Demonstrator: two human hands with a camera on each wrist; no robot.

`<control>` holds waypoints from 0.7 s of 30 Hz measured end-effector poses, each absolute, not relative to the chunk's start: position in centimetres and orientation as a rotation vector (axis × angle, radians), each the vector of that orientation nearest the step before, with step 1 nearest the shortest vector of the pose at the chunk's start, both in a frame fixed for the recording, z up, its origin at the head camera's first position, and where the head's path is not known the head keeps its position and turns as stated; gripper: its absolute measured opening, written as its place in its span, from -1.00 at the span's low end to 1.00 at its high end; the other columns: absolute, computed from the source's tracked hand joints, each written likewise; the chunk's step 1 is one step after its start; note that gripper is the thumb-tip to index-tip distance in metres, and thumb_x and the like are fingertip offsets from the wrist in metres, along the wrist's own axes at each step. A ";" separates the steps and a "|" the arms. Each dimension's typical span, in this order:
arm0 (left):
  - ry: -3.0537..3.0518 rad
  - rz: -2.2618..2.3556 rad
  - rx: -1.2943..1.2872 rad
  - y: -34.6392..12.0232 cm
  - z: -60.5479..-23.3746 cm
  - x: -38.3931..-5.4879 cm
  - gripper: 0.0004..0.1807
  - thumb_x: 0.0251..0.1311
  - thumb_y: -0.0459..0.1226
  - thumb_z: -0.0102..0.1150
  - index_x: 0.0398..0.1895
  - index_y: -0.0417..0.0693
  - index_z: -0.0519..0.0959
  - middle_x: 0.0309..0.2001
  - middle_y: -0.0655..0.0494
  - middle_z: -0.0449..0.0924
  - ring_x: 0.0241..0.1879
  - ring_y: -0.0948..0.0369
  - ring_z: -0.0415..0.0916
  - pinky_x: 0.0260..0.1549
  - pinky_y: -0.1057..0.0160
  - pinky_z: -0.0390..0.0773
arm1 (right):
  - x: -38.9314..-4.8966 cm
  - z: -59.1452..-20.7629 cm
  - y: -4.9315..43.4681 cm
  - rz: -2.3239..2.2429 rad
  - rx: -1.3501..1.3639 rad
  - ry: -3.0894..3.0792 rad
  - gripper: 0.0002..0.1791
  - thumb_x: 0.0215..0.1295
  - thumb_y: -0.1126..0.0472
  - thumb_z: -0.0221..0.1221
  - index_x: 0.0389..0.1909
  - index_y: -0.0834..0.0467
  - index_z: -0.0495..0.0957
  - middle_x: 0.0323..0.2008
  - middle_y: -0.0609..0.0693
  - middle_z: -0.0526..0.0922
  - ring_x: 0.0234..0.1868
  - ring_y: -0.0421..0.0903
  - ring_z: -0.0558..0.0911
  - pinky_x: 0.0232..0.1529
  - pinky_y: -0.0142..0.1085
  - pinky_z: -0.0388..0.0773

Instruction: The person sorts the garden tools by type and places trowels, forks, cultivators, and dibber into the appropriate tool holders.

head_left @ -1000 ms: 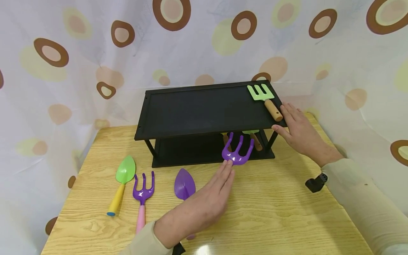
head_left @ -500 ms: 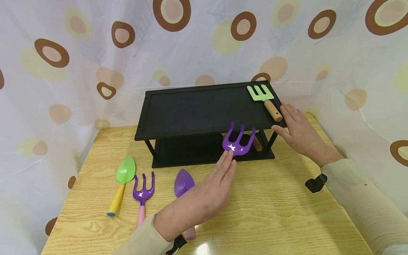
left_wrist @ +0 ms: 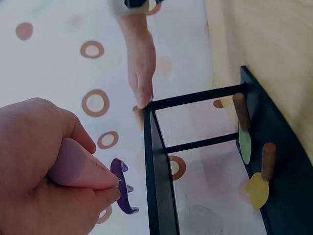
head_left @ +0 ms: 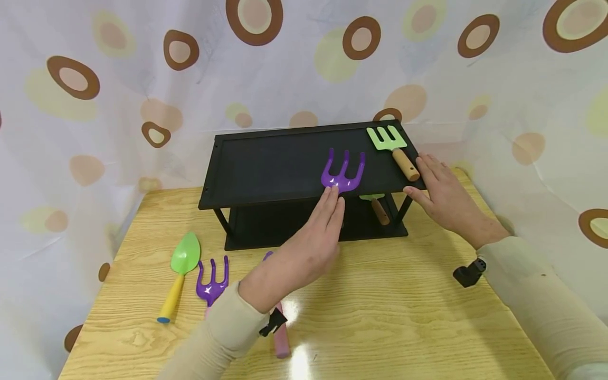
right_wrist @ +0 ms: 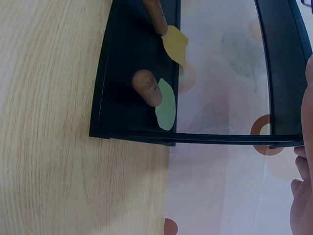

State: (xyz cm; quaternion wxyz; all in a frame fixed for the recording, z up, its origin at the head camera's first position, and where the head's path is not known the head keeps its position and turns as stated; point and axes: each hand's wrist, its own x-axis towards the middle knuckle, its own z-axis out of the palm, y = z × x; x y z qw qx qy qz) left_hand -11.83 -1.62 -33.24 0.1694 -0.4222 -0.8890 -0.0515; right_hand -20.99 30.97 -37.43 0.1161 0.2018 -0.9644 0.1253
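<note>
My left hand (head_left: 309, 248) grips a purple hand fork (head_left: 343, 182) by its pink handle (left_wrist: 80, 169). In the head view the fork's three prongs overlap the top deck of a black two-tier rack (head_left: 271, 163), near its front edge. My right hand (head_left: 448, 203) rests on the rack's right end with its fingers extended, thumb at the front corner. Just left of it, a light-green hand fork (head_left: 388, 139) with a wooden handle lies on the top deck. On the lower deck are a green-bladed tool (right_wrist: 166, 105) and a yellow-bladed tool (right_wrist: 175, 45), both wooden-handled.
At the table's left lie a green trowel (head_left: 186, 253) with a yellow handle and another purple hand fork (head_left: 212, 287). A purple trowel with a pink handle (head_left: 281, 340) is mostly hidden under my left arm. A patterned curtain (head_left: 285, 79) stands behind the rack.
My left hand has raised the purple hand fork from in front of the lower deck to the top deck's front edge and shifted it slightly left. My right hand has stayed put.
</note>
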 end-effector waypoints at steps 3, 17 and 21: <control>-2.561 -0.113 -1.175 -1.1 -32.7 -13.0 -0.35 0.22 -0.31 -0.14 0.30 -0.46 -0.04 0.36 -0.37 -0.25 0.39 -0.13 -0.31 0.31 0.18 0.02 | -20.9 -37.5 31.0 0.380 0.595 -2.825 -0.21 0.34 -0.14 -0.18 0.38 0.20 -0.26 0.42 0.10 -0.23 0.42 0.06 -0.22 0.40 -0.06 -0.31; -2.589 0.247 -1.042 0.7 -31.5 -18.0 -0.38 0.30 -0.19 -0.27 0.28 -0.49 0.01 0.33 -0.38 -0.06 0.37 -0.13 -0.18 0.34 0.10 -0.08 | -20.7 -37.3 30.9 0.386 0.580 -2.829 -0.20 0.32 -0.16 -0.17 0.39 0.16 -0.25 0.42 0.05 -0.25 0.42 0.06 -0.20 0.40 -0.05 -0.27; -2.575 0.314 -1.018 1.4 -31.3 -19.1 -0.40 0.31 -0.18 -0.30 0.26 -0.50 0.05 0.30 -0.36 0.03 0.36 -0.14 -0.11 0.34 0.09 -0.07 | -20.8 -37.3 30.9 0.387 0.576 -2.830 -0.20 0.33 -0.15 -0.16 0.39 0.17 -0.25 0.42 0.10 -0.21 0.42 0.07 -0.19 0.40 -0.05 -0.27</control>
